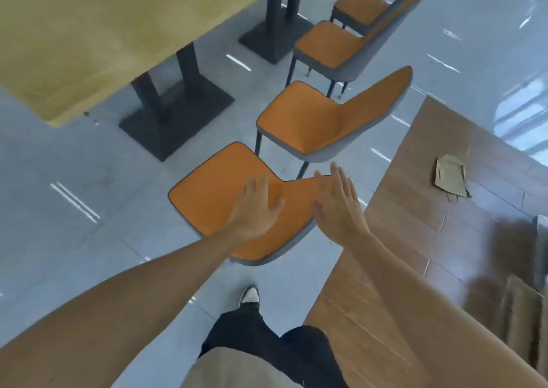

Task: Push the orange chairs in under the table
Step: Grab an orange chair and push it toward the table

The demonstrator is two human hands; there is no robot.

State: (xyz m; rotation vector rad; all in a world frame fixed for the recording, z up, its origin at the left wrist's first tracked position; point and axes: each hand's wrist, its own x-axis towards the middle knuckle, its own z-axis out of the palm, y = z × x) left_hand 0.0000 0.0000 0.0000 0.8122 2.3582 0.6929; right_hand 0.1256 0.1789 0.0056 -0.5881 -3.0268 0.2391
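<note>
Several orange chairs with grey shells stand in a row to the right of a long pale wooden table [89,31]. The nearest orange chair [213,192] is pulled out from the table, with its backrest toward me. My left hand [255,206] is spread flat, fingers apart, over the chair's backrest. My right hand [338,203] is open too, at the right end of that backrest; contact is unclear. A second orange chair [305,120] stands just beyond, and two more [329,46] [358,5] stand farther back. None sits under the tabletop.
Black pedestal bases [178,111] [275,37] hold the table up. The floor is glossy grey tile. To the right lies a brown wood-look surface [430,209] with a torn cardboard scrap [450,175] on it. My foot [249,297] is behind the nearest chair.
</note>
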